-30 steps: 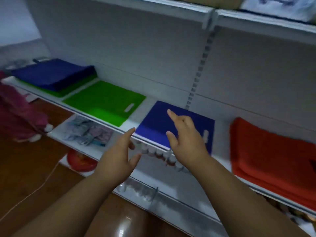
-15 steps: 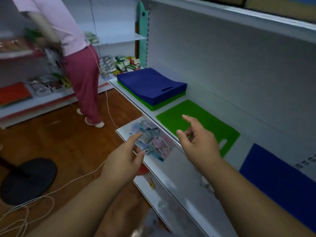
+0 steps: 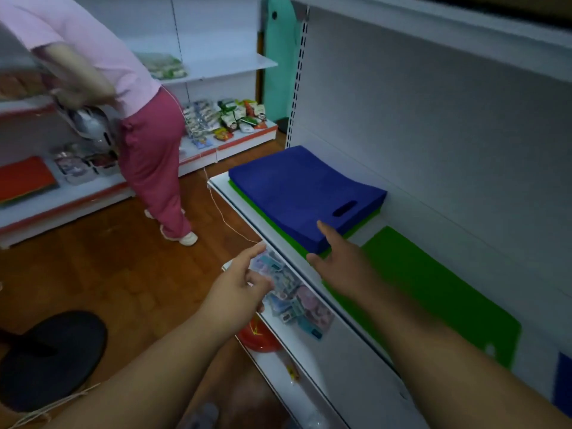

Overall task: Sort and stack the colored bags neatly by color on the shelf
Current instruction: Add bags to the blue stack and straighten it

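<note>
Blue bags (image 3: 297,193): stacked on green bags (image 3: 360,228), on shelf (image 3: 220,187).
Right hand (image 3: 342,267): released, near stack corner.
Left hand (image 3: 236,294): released, empty.

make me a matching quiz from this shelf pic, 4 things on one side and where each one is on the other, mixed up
Things:
1. blue bag stack
2. flat green bag
3. right hand
4. packets

Places:
A. on the shelf below
B. lying alone on the shelf, right of the mixed pile
C. reaching at the pile's near corner
D. on top of green bags

Pairs: 1-D, 2-B, 3-C, 4-A
</note>
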Tool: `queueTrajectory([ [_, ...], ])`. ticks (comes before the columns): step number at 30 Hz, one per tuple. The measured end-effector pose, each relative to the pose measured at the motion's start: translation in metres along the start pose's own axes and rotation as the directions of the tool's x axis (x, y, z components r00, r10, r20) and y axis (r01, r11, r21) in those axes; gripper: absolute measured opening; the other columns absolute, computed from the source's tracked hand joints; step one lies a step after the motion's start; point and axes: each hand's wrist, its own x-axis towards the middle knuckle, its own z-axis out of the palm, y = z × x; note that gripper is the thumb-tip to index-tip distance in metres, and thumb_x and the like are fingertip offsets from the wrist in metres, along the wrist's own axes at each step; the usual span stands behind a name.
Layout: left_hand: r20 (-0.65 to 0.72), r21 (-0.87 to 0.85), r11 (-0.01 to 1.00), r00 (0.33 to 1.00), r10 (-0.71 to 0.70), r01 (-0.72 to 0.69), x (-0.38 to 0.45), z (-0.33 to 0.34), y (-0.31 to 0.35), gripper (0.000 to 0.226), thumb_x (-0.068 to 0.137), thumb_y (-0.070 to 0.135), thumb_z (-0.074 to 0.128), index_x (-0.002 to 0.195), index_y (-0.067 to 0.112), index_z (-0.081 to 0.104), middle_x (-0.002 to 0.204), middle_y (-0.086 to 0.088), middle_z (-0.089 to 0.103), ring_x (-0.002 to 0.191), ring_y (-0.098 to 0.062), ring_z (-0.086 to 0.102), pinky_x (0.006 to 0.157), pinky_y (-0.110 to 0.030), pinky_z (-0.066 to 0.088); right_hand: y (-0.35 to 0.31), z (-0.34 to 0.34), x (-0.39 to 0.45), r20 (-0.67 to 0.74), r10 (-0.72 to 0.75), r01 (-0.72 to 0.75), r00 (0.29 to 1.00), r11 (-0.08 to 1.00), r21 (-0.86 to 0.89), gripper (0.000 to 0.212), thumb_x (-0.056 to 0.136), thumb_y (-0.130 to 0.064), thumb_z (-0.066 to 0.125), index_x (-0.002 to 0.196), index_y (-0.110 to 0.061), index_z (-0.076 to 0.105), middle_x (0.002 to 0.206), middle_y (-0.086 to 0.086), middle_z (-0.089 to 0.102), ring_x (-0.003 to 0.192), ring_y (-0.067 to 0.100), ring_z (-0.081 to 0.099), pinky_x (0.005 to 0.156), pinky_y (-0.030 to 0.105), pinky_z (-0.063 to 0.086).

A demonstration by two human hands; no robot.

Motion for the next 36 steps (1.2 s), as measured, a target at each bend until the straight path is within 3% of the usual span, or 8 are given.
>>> queueTrajectory([
  [2, 0.115, -0.202, 0.971, 0.988, -0.106, 0.127, 0.023, -0.008, 0.001, 0.059, 0.093, 0.017, 0.064, 0.141, 0.039, 0.04, 0.086, -0.009, 0.073, 0.064, -0.022, 0.065, 0.065, -0.038, 0.056, -0.002, 0.01, 0.002, -0.061, 0.07, -0.068, 0.996, 0.997, 0.034, 0.062, 0.089, -0.053, 0.06, 0.146, -0.038, 0.037, 0.109, -0.011, 0.062, 0.102, 0.017, 0.061, 0.087, 0.032, 0.049],
  [7, 0.268, -0.43, 0.852, 0.944, -0.195, 0.298, 0.077, -0.033, 0.001, 0.047, 0.095, 0.02, 0.064, 0.134, 0.038, 0.044, 0.102, -0.007, 0.073, 0.065, -0.023, 0.063, 0.057, -0.03, 0.051, -0.014, 0.036, -0.016, -0.436, 0.251, -0.189, 0.864, 0.965, 0.18, 0.017, 0.087, -0.043, 0.067, 0.093, -0.029, 0.06, 0.085, -0.006, 0.061, 0.075, 0.011, 0.058, 0.064, 0.028, 0.042],
  [11, 0.12, -0.526, 0.81, 0.966, -0.231, 0.259, 0.113, -0.052, -0.006, 0.031, 0.098, 0.016, 0.058, 0.128, 0.021, 0.054, 0.108, -0.014, 0.064, 0.054, -0.015, 0.055, 0.057, -0.03, 0.047, -0.022, 0.049, -0.034, -0.691, 0.219, -0.155, 0.689, 0.976, 0.155, 0.011, 0.089, -0.014, 0.067, 0.098, -0.02, 0.069, 0.098, -0.001, 0.068, 0.089, 0.017, 0.063, 0.076, 0.024, 0.043],
  [16, 0.013, -0.36, 0.916, 0.982, -0.188, 0.18, 0.109, -0.064, -0.006, 0.022, 0.093, 0.006, 0.062, 0.113, 0.014, 0.065, 0.083, -0.012, 0.063, 0.056, -0.015, 0.05, 0.054, -0.028, 0.044, -0.023, 0.059, -0.081, -0.832, 0.129, -0.223, 0.54, 0.975, 0.007, 0.029, 0.086, -0.002, 0.068, 0.113, -0.013, 0.071, 0.107, 0.004, 0.069, 0.095, 0.014, 0.06, 0.08, 0.014, 0.039],
  [24, 0.334, 0.078, 0.983, 0.934, 0.13, -0.165, 0.064, -0.027, 0.014, 0.027, 0.087, 0.003, 0.056, 0.082, 0.025, 0.072, 0.055, 0.007, 0.057, 0.045, -0.014, 0.044, 0.048, -0.024, 0.034, 0.015, 0.042, -0.162, -0.85, 0.337, -0.421, 0.405, 0.894, 0.155, 0.031, 0.094, -0.014, 0.059, 0.122, -0.025, 0.066, 0.109, -0.007, 0.063, 0.095, 0.016, 0.062, 0.079, 0.027, 0.051],
  [26, 0.347, 0.123, 0.95, 0.909, 0.229, -0.286, 0.048, -0.011, 0.025, 0.027, 0.09, 0.004, 0.055, 0.086, 0.025, 0.072, 0.061, 0.012, 0.059, 0.044, -0.006, 0.044, 0.05, -0.023, 0.035, 0.027, 0.039, -0.184, -0.846, 0.405, -0.428, 0.347, 0.871, 0.241, 0.03, 0.096, -0.021, 0.057, 0.124, -0.031, 0.063, 0.107, -0.01, 0.059, 0.09, 0.018, 0.063, 0.075, 0.04, 0.058],
  [30, 0.341, 0.198, 0.808, 0.812, 0.474, -0.555, 0.016, 0.046, 0.041, 0.027, 0.092, 0.016, 0.053, 0.108, 0.022, 0.074, 0.106, 0.001, 0.069, 0.092, -0.021, 0.062, 0.08, -0.029, 0.046, 0.064, 0.023, -0.238, -0.856, 0.431, -0.503, 0.287, 0.828, 0.249, 0.032, 0.098, -0.023, 0.056, 0.129, -0.027, 0.062, 0.097, -0.009, 0.058, 0.076, 0.005, 0.056, 0.073, 0.032, 0.053],
  [36, 0.379, 0.247, 0.709, 0.74, 0.556, -0.66, -0.059, 0.176, 0.05, 0.031, 0.088, 0.019, 0.051, 0.108, 0.021, 0.074, 0.102, -0.003, 0.07, 0.092, -0.027, 0.064, 0.077, -0.031, 0.047, 0.153, -0.031, -0.343, -0.822, 0.497, -0.581, 0.278, 0.768, 0.269, 0.035, 0.099, -0.026, 0.055, 0.133, -0.022, 0.059, 0.114, -0.001, 0.063, 0.101, 0.018, 0.06, 0.084, 0.027, 0.044],
])
